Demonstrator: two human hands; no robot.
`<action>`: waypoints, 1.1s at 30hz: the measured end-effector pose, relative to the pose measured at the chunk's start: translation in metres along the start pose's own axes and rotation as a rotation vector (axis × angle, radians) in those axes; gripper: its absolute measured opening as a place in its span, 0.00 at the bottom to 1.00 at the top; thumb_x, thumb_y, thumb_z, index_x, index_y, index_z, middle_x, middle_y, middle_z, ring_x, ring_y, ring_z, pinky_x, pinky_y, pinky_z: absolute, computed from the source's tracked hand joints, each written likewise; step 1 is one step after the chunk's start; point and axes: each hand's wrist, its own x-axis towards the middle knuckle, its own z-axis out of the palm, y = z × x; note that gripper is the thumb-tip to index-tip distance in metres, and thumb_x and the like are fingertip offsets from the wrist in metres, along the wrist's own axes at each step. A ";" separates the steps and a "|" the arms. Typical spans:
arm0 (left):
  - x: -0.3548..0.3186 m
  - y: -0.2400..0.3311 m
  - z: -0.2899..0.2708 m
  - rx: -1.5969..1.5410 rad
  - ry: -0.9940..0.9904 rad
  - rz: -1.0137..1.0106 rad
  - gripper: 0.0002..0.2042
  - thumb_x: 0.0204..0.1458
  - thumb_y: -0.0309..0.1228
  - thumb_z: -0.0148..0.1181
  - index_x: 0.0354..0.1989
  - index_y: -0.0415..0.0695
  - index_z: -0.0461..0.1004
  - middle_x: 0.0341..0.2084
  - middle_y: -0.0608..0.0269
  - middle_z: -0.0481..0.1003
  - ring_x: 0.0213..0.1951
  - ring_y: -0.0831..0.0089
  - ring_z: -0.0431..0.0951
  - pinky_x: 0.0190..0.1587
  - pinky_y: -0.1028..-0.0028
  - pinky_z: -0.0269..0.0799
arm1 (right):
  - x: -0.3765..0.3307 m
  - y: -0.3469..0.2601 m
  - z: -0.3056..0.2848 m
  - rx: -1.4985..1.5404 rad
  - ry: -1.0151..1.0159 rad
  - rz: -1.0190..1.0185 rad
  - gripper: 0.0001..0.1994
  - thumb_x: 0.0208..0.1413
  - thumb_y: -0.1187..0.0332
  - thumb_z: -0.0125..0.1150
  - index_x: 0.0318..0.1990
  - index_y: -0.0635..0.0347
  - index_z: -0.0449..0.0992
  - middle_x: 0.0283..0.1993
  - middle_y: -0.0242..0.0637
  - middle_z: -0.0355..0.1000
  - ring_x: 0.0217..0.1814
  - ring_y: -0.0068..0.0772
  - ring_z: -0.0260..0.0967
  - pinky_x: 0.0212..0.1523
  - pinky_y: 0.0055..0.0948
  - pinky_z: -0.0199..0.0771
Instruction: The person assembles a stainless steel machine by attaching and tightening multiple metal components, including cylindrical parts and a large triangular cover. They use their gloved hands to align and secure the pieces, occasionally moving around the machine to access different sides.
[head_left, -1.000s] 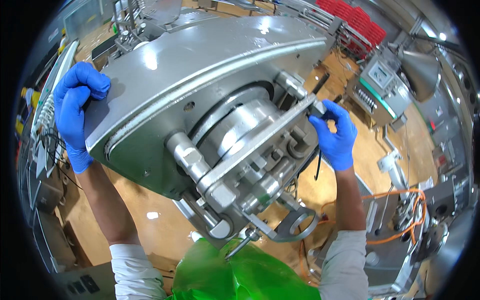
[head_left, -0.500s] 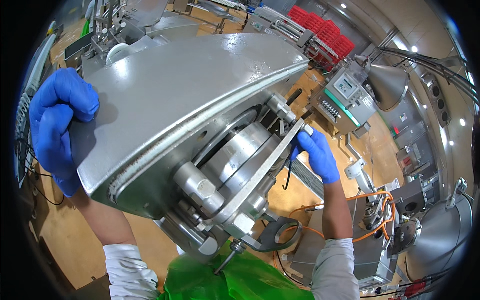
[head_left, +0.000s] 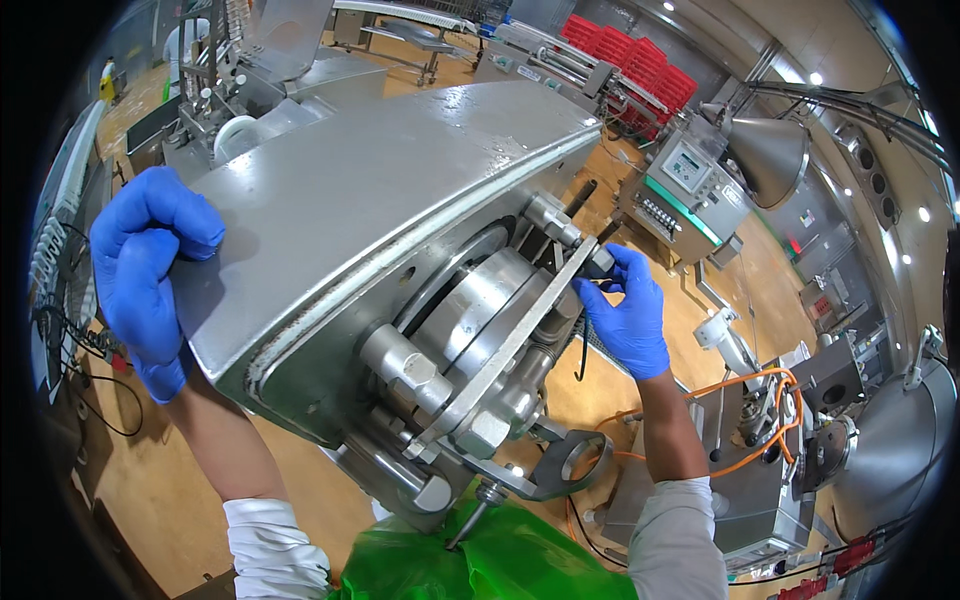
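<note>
A large stainless steel machine housing (head_left: 380,210) fills the middle of the view, tilted, with a round steel drum (head_left: 480,300) and a flat metal clamp bar (head_left: 520,335) across its front face. My left hand (head_left: 145,270), in a blue glove, grips the housing's left edge. My right hand (head_left: 625,310), also gloved in blue, is closed around a black knob (head_left: 600,262) at the upper end of the clamp bar. A thin black cable (head_left: 582,355) hangs below that hand. Hex nuts (head_left: 410,365) and a ring-shaped bracket (head_left: 565,462) sit at the bar's lower end.
A green plastic apron (head_left: 500,560) covers my front at the bottom. Red crates (head_left: 640,65) stack at the back. A control box with a screen (head_left: 685,175) and a steel funnel (head_left: 770,150) stand to the right. Orange cables (head_left: 760,400) run over machinery at lower right.
The view has shifted, so the housing sits more central and larger. My right hand stays at the knob on the bar's upper end; my left hand keeps its grip on the left edge.
</note>
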 end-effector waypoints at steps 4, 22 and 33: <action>0.002 0.007 0.002 -0.004 0.004 -0.004 0.09 0.33 0.27 0.41 0.17 0.35 0.68 0.17 0.63 0.65 0.22 0.79 0.61 0.28 0.80 0.56 | 0.007 0.010 -0.004 0.155 -0.063 0.044 0.17 0.56 0.59 0.62 0.38 0.66 0.71 0.22 0.39 0.72 0.23 0.29 0.73 0.26 0.25 0.72; 0.006 -0.035 -0.052 0.003 -0.046 0.096 0.11 0.47 0.25 0.42 0.29 0.31 0.71 0.30 0.54 0.69 0.33 0.71 0.67 0.41 0.74 0.61 | -0.015 0.063 -0.005 0.771 -0.351 0.618 0.40 0.60 0.33 0.26 0.39 0.64 0.74 0.22 0.36 0.72 0.24 0.24 0.71 0.28 0.21 0.70; -0.162 0.089 0.182 1.167 0.149 0.731 0.12 0.57 0.26 0.43 0.40 0.30 0.71 0.38 0.46 0.75 0.42 0.56 0.76 0.49 0.62 0.72 | 0.017 0.083 0.120 0.730 0.447 -0.076 0.09 0.59 0.71 0.49 0.27 0.61 0.69 0.27 0.39 0.64 0.32 0.43 0.60 0.34 0.39 0.59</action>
